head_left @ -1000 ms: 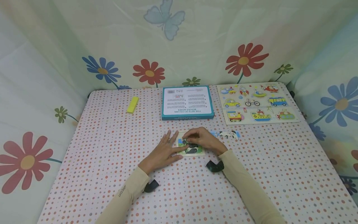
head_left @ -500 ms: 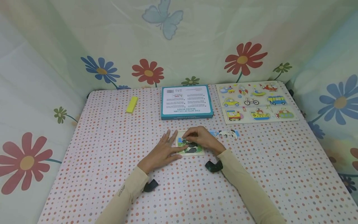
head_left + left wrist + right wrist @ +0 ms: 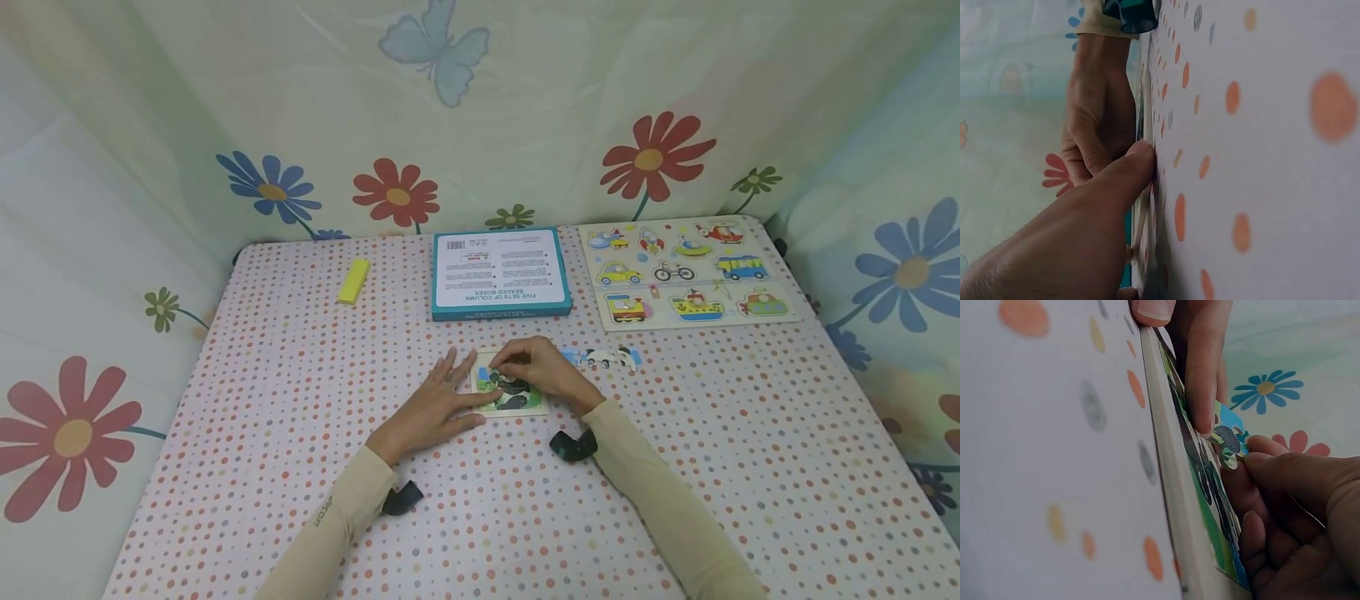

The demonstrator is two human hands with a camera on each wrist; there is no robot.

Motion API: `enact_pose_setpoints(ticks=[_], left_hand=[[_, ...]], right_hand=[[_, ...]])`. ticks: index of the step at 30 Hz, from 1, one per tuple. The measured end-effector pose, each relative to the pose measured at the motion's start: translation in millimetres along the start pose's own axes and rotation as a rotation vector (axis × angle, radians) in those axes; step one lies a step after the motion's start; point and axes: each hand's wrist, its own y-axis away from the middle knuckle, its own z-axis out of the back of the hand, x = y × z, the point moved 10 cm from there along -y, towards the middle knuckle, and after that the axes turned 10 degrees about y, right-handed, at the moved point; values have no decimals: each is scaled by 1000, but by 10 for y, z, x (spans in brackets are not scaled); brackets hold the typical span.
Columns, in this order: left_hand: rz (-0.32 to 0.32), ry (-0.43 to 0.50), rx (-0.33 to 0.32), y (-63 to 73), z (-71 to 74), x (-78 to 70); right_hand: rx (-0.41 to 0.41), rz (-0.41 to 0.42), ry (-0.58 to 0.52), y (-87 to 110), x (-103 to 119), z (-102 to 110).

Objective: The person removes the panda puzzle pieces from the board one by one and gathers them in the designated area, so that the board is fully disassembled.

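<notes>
Panda puzzle (image 3: 525, 412): square, in a pale wooden tray, flat on the dotted surface (image 3: 240, 450), near its middle and between the two hands. Panda picture partly covered by fingers.

Far left: floral cloth (image 3: 75, 292), running on behind the surface and round to the right. Toward the back left, a yellow block (image 3: 354, 281), lying at a slant, well apart from the puzzle.

Next, left sleeve (image 3: 330, 533), pale, small lettering on it, a black fitting (image 3: 402, 498) beside the cuff. Left hand (image 3: 427, 408) has its fingers straight and spread at the tray's left side; thumb at the near edge, index finger reaching across the picture.

Behind the tray, apart from it: teal-edged box (image 3: 501, 271), white panel up, print upside down ("FIVE SETS OF COLUMN BEADED BOXES").

Right hand (image 3: 543, 367) over the tray's far right part, thumb and forefinger pinching a puzzle piece (image 3: 1229, 440), blue, green and dark, raised on edge. Left index fingertip right by it; contact cannot be told.

Just right of that hand, loose pieces (image 3: 609, 360) with panda faces lie close together in a row. Back right: vehicle board (image 3: 662, 318), pictures of car, bicycle, bus, train and others.
</notes>
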Motion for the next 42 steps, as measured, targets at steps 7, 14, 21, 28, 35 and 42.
enact_pose_setpoints(ticks=[7,14,21,28,35,42], left_hand=[[-1,14,4,12,-1,17],[7,9,9,12,-12,48],[6,-2,10,8,-22,58],[12,-4,7,4,-13,45],[5,9,-5,-9,0,-1],[-2,20,-34,27,18,-8]], right_hand=[[4,-72,-43,9,-60,28],[2,-91,-121,18,-87,45],[-3,-89,-186,13,-123,76],[-69,-23,-197,81,-75,348],[-214,-78,-199,492,-348,934],[-367,-230,-68,1047,-798,1429]])
